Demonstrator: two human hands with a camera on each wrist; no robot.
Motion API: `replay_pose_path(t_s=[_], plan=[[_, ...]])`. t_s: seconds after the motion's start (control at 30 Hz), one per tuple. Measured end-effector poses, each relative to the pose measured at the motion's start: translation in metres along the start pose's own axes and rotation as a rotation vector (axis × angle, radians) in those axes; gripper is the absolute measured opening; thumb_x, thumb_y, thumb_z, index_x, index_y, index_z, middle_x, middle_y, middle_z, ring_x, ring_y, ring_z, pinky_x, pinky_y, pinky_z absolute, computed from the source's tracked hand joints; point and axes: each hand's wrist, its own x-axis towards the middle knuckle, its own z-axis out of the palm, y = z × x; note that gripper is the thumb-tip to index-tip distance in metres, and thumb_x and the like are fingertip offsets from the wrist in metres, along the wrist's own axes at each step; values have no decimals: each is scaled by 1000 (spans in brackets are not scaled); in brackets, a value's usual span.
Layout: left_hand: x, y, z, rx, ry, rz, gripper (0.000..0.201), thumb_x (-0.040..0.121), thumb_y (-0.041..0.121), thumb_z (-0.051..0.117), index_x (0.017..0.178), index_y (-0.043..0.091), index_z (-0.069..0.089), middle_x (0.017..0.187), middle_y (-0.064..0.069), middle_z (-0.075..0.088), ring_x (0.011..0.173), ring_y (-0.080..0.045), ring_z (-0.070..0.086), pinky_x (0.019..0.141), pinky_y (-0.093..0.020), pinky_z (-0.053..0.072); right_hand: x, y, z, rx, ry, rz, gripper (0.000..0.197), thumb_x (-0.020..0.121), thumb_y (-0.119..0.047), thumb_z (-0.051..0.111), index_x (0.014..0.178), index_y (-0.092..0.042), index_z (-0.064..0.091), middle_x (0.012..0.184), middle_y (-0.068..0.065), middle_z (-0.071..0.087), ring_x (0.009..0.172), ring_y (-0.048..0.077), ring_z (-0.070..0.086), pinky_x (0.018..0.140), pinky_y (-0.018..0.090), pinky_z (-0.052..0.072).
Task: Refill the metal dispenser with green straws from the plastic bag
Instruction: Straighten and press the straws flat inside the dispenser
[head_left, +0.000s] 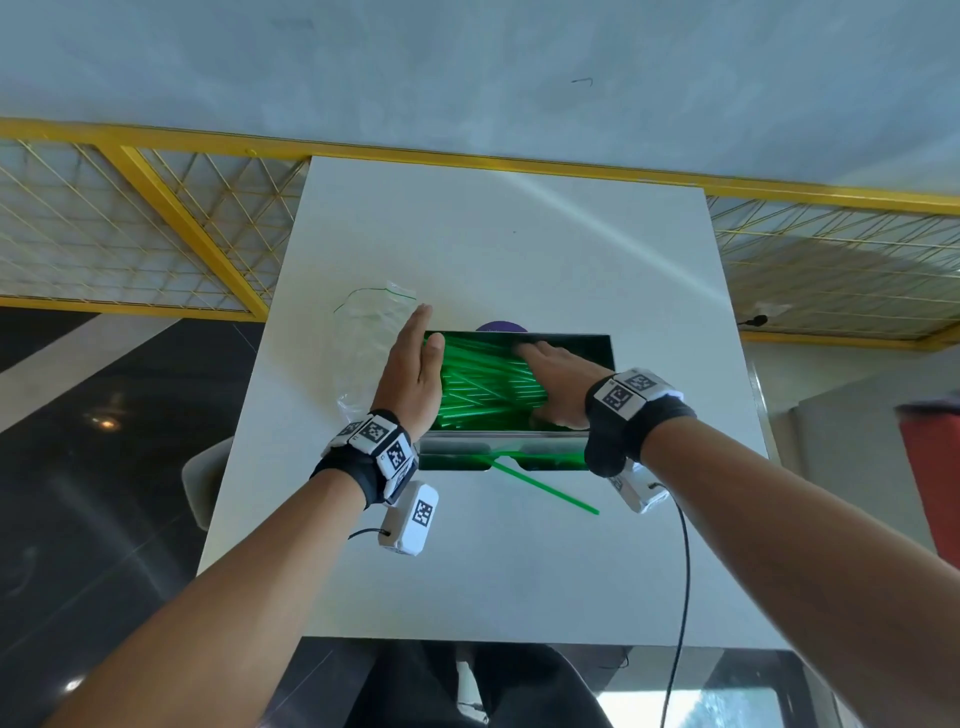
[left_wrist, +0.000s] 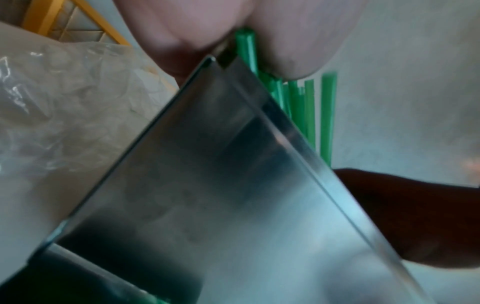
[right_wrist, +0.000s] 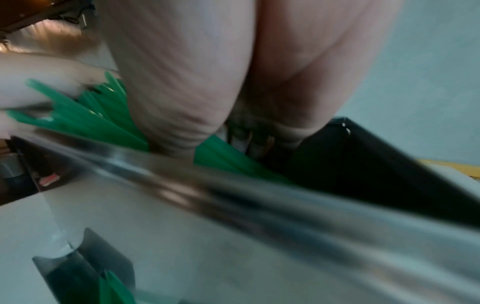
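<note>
Here, both hands' fingers (head_left: 535, 352) straight: left hand (head_left: 413, 371) edgewise, right hand (head_left: 558, 382) flat on green straws (head_left: 483, 387).

Dispenser (head_left: 519, 439) was polished metal, glossy and reflective. Straws (head_left: 483, 384) were smooth green plastic; bag (head_left: 371, 353) was thin clear plastic, crinkled. Table (head_left: 519, 571) looked matt white.

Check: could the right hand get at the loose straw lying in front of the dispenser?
Probably yes. The loose straw lies uncovered on the table, just below the right hand, which rests flat on the straws inside the dispenser.
</note>
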Motion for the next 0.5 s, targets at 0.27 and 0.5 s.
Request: replay_pose_path(t_s=[0.27, 0.5], plan=[[-1, 11, -5, -177, -4, -108, 50, 109, 36, 25, 153, 19, 38, 162, 4, 37, 147, -7, 33, 113, -17, 22, -1, -13, -7, -35, 55, -60, 55, 90, -24, 67, 136, -18, 39, 130, 7, 59, 115, 32, 59, 89, 42, 50], [2, 8, -11, -192, 76, -52, 44, 102, 34, 34, 133, 17, 60, 142, -2, 59, 132, -16, 53, 111, -31, 40, -5, -25, -20, -188, 136, -54, 45, 91, -16, 63, 131, -13, 42, 121, 8, 60, 108, 31, 61, 80, 39, 45]])
